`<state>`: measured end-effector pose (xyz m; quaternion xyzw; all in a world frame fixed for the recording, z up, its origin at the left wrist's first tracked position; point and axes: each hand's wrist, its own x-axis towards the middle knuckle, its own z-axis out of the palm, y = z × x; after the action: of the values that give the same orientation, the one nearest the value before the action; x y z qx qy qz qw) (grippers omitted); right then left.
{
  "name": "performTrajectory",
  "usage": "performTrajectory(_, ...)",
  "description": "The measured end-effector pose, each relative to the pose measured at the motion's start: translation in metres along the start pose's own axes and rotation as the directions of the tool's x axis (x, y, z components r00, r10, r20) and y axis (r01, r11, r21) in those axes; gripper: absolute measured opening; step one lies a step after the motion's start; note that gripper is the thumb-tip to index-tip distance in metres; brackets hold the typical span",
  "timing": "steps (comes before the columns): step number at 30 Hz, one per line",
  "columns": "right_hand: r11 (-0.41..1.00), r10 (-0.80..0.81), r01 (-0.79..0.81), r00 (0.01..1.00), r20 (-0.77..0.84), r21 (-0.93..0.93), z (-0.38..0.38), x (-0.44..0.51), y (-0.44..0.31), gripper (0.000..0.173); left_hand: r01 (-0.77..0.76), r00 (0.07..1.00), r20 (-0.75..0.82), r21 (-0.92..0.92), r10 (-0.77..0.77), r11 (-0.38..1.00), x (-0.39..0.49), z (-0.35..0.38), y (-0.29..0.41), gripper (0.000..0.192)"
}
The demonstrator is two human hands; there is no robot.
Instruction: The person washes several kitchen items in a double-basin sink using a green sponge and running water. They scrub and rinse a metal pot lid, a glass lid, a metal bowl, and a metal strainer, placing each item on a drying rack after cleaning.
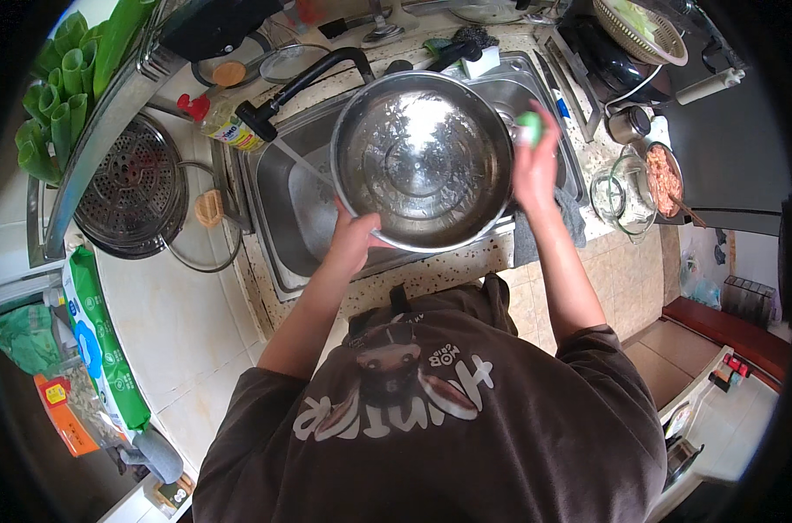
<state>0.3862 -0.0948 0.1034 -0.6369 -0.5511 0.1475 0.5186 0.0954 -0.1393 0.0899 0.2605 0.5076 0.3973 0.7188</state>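
A large round stainless steel basin (pixel 417 167) is tilted over the double-bowl sink (pixel 284 202), its shiny inside facing me and wet. My left hand (pixel 356 238) grips its lower left rim, with the thumb on the inner side. At the basin's right side, my right hand (pixel 536 160) is closed around a blurred green and white thing (pixel 530 129), perhaps a scrubber; its exact kind cannot be told. From the black faucet (pixel 258 118), a stream of water runs down to the left edge of the basin. A grey cloth (pixel 553 229) hangs over the counter's front edge below my right wrist.
A dish soap bottle with a red cap (pixel 222 124) stands left of the faucet. Farther left lie a perforated steamer tray (pixel 131 176) and a glass lid (pixel 203 229). On the right are a knife (pixel 548 75), a glass bowl (pixel 624 193) and a bowl of minced meat (pixel 662 176).
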Motion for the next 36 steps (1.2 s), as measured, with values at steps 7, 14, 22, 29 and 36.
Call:
performTrajectory(7, 0.789, 0.208, 0.375, 0.584, 0.785, -0.487, 0.059, -0.055, 0.010, 0.030, -0.201, 0.978, -0.040, 0.051, 0.203, 0.978, -0.011, 0.023, -0.003, 0.104)
performTrajectory(14, 0.889, -0.165, 0.309, 0.904, 0.394, -0.337, 0.111, -0.008, 0.027, 0.034, 0.052, 0.999, 0.013, -0.088, -0.051, 0.995, -0.018, 0.027, -0.018, 0.099)
performTrajectory(22, 0.858, 0.048, 0.495, -0.338, 0.940, 0.134, 0.108, -0.040, -0.017, 0.032, 0.009, 0.999, 0.036, 0.044, -0.010, 0.999, -0.024, 0.000, -0.011, 0.100)
performTrajectory(29, 0.883, -0.371, 0.432, 0.407, 0.835, 0.182, 0.123, -0.050, -0.011, 0.028, 0.213, 0.974, -0.042, -0.137, -0.221, 0.967, -0.013, -0.001, -0.032, 0.097)
performTrajectory(36, 0.979, 0.199, -0.144, 0.477, 0.856, -0.147, 0.131, -0.053, -0.001, 0.035, -0.043, 0.997, -0.068, 0.011, 0.044, 0.999, -0.020, -0.018, -0.031, 0.105)
